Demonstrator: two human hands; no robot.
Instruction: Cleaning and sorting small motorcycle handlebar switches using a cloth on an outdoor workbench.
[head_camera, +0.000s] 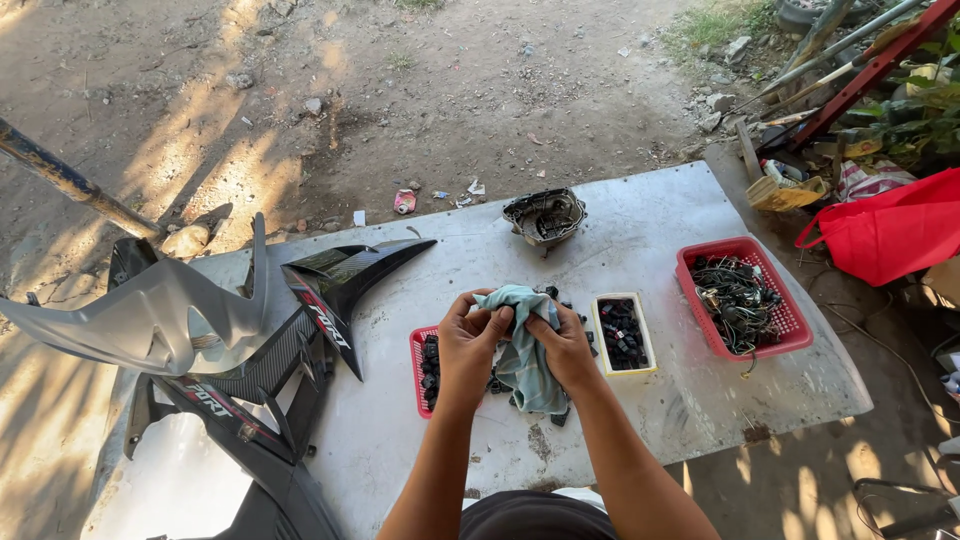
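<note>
My left hand (468, 335) and my right hand (566, 345) are both closed around a pale blue-green cloth (522, 350). The fingers of each hand curl into the folds, and the two hands almost touch each other at the top of the cloth. The rest of the cloth hangs down between my wrists, toward me. If some small part is wrapped inside the cloth, I cannot see it.

As I judge it, the wiping is in the middle. Directly under my hands many small black parts (500, 385) lie loose on the bench (400, 440), so it seems much is left. Just beside my right hand, on its outer side, stands a small white tray (598, 345) that already holds black parts. Under my left hand, partly hidden by it, is a small red tray (415, 365) with more black pieces. Which tray holds the finished ones I cannot tell.

Further to the right of my right hand stands a red basket (700, 300) full of wires. Beyond my hands, away from me, a grey metal engine cover (545, 215) lies on the bench. Far to the left of my left hand lie grey and black motorcycle body panels (200, 320). Beyond the bench is dirt ground (400, 90), and at the far right a red bag (890, 230).
</note>
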